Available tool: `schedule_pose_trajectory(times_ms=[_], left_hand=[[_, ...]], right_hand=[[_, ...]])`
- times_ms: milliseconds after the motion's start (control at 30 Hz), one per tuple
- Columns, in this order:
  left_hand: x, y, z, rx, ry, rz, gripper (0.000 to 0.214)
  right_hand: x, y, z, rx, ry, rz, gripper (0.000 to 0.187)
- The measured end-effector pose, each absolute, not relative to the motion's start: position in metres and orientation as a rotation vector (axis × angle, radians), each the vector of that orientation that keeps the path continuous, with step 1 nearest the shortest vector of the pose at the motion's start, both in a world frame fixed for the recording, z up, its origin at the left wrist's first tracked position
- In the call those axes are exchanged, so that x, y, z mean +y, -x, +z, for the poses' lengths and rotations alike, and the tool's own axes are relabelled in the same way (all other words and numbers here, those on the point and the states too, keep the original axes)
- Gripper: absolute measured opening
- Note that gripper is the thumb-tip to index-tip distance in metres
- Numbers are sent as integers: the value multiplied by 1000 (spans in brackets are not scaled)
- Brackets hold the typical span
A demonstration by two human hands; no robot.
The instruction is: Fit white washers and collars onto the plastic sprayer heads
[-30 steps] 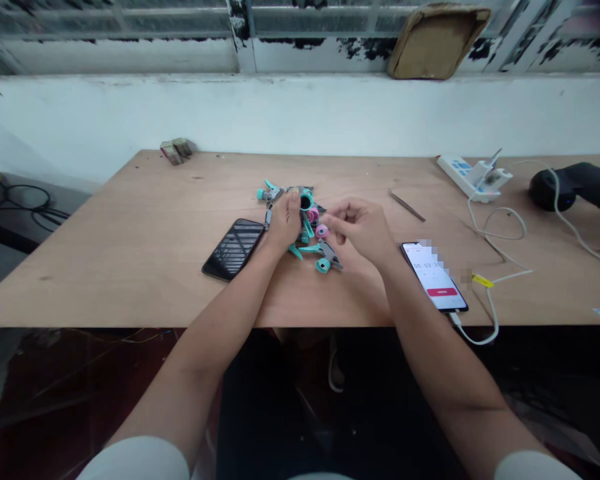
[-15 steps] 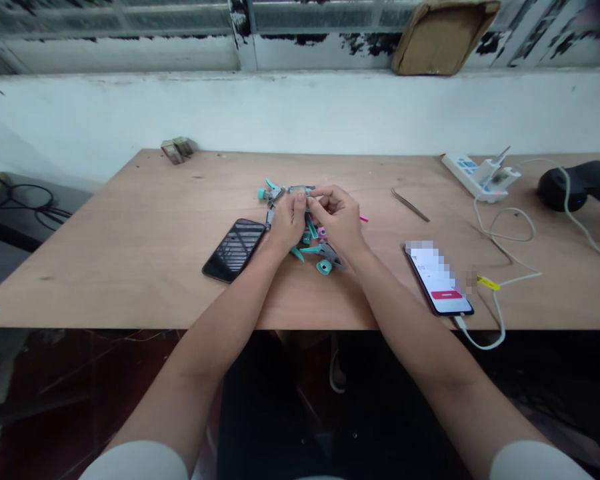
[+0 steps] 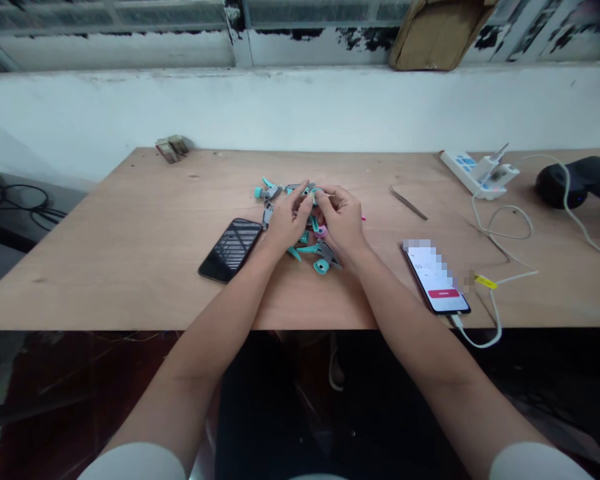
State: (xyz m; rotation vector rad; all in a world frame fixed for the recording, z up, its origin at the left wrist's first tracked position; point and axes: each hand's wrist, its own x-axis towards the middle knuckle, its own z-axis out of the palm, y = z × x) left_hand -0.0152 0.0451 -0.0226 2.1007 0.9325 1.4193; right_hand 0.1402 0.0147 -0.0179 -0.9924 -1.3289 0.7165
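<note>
My left hand [image 3: 287, 217] and my right hand [image 3: 344, 217] meet over a cluster of small plastic parts on the table. Between the fingertips is a small teal part [image 3: 316, 193]; both hands are closed on it, and the fingers hide much of it. Beside my left hand lies a grey-and-teal piece [image 3: 270, 193]. Below the hands are a pink ring-shaped part [image 3: 321, 232], a grey piece [image 3: 326, 251] and a round teal part [image 3: 321, 267] with a dark centre. More parts are covered by the hands.
A dark phone [image 3: 231, 250] lies left of the parts. To the right are tweezers [image 3: 409, 203] and a lit phone [image 3: 435, 277] on a white cable. A power strip [image 3: 473, 175] and a black device [image 3: 577, 183] stand farther back. Small blocks [image 3: 171, 148] sit at the back left.
My left fingers have straightened and lifted somewhat, and more of the teal part shows between the hands. The view has shifted slightly. The parts on the table lie as before.
</note>
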Motion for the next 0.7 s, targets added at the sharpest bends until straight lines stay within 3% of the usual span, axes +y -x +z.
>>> schedule_pose_trajectory(times_ms=[267, 700], left_hand=[[46, 14, -28, 916, -2042, 1421, 51], [49, 11, -35, 1010, -2047, 1421, 54]], right_hand=[[14, -145, -23, -1379, 912, 689, 38], [10, -144, -20, -1396, 1067, 653, 26]])
